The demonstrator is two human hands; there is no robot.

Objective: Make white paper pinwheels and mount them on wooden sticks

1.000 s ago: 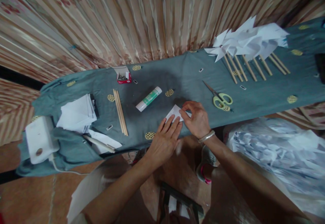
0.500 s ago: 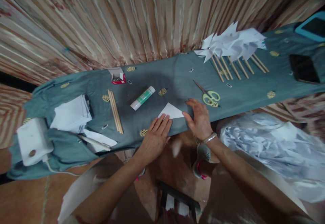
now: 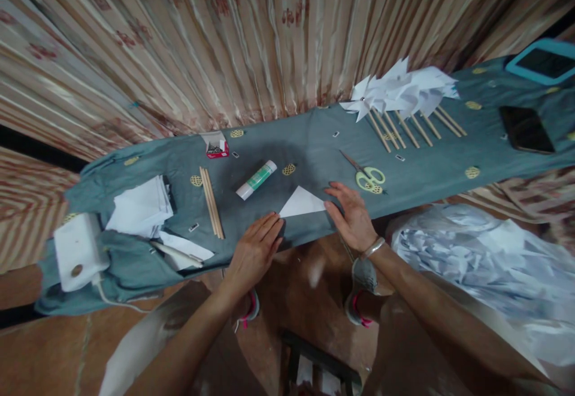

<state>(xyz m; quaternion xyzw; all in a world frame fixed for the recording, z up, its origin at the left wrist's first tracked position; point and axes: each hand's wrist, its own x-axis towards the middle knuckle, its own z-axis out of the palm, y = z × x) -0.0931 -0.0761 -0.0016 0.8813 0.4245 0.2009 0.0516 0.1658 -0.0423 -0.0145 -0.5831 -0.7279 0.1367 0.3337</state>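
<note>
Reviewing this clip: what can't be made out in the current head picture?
All in the head view:
White paper triangle: its underside, hidden against the cloth.
Left hand: its palm, hidden by the back of the hand.
Pinwheels: their exact number, blades overlapping.
Glue stick: label wording, too small and blurred.
Blue-framed tablet: right end, cut off by the picture's edge.

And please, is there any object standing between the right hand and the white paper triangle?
Nothing visible does. The right hand has its thumb at the right tip of the white paper triangle; whether they touch is unclear. The scissors and the glue stick lie farther back, outside that gap.
</note>
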